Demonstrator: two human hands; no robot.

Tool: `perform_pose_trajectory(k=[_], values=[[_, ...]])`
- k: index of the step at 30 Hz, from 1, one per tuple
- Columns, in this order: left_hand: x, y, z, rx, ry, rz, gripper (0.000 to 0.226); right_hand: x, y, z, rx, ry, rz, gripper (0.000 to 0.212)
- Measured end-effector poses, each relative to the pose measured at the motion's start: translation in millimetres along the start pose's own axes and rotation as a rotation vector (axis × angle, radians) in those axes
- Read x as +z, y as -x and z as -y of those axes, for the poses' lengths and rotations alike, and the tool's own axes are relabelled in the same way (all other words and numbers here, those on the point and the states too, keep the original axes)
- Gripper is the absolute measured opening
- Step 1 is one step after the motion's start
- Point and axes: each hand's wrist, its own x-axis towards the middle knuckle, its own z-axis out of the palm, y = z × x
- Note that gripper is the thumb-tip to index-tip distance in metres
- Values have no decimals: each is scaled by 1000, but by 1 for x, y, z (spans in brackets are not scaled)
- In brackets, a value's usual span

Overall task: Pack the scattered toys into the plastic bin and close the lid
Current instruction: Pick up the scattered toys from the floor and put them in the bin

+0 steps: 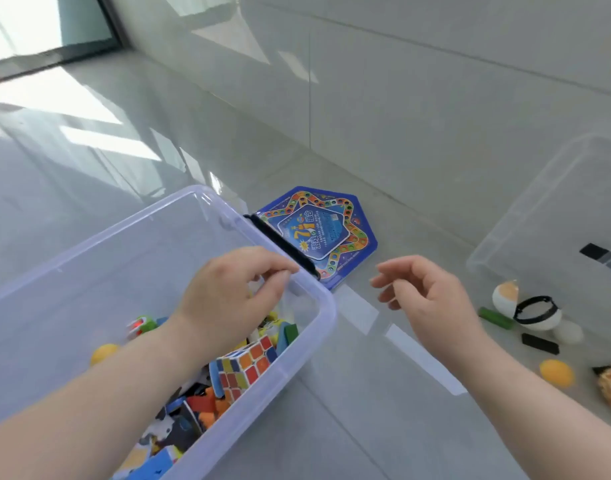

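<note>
A clear plastic bin (179, 216) stands on the floor at the left, holding a Rubik's cube (246, 367), a yellow ball (104, 353) and several other toys. My left hand (235, 292) hovers over the bin's right part, fingers loosely curled with nothing visible in them. My right hand (425, 296) hangs in the air right of the bin, fingers relaxed and empty. A blue hexagonal game board (318, 233) lies on the floor just behind the bin's black latch (283, 245). The clear lid (553, 216) lies at the right.
Loose toys lie on the floor at the right: a green block (496, 318), a white capsule with a black ring (536, 311), a black block (539, 344), a yellow ball (556, 373), a white ball (569, 332). A tiled wall runs behind; a window is at top left.
</note>
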Motion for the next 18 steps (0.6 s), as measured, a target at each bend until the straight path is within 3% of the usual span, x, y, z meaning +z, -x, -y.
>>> perform_pose_trajectory(k=[5,8,12,14,18], values=[[66,-32,-61,240,137,238,43,-97,24,-100,244,332,-268,24],[119,-39,-94,268,147,388,51,-154,51,-160,421,509,-455,25],[197,-36,-121,228,43,571,29,-198,92,-207,586,683,-589,22],[231,-32,-130,184,10,628,25,-207,99,-224,576,726,-590,34],[290,-23,-139,133,-60,719,35,-217,85,-243,510,797,-361,71]])
